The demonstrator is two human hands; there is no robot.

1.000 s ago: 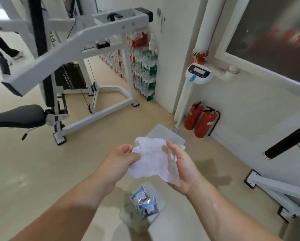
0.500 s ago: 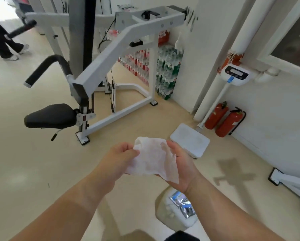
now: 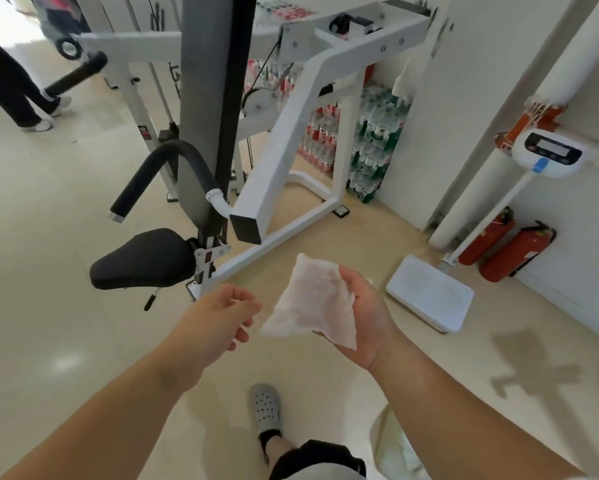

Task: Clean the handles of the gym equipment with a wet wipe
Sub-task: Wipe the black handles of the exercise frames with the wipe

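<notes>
A grey perforated clog is seen nearest, on the floor. Above it, the wet wipe is pinched by the right hand and hangs unfolded. The left hand is loosely curled, empty, just beside the wipe. Farther, a black seat and a curved black handle are found on the white machine frame.

I stand on a pale, glossy floor that catches the light. Ahead, stacked bottle packs lean against a white wall. To my right, two red fire extinguishers sit beside a weighing scale and a thick white pipe, possibly a drainpipe.
</notes>
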